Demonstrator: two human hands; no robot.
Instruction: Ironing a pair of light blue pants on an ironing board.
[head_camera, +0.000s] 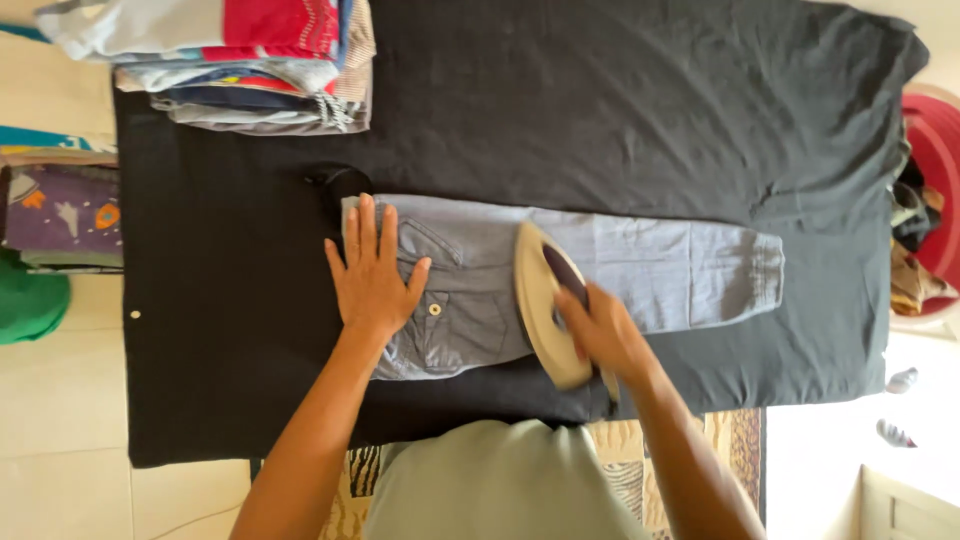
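A pair of small light-blue jeans (620, 265) lies flat across a black cloth (600, 110) that covers the work surface. My left hand (372, 275) presses flat on the waist end of the jeans, fingers spread. A cream-coloured iron (538, 300) with a dark handle stands on the middle of the jeans, and my right hand (603, 330) grips that handle.
A stack of folded clothes (240, 65) sits at the far left corner of the black cloth. More folded fabric (62, 210) and a green item (28, 300) lie at the left. A red basket (935, 190) with clothes stands at the right edge.
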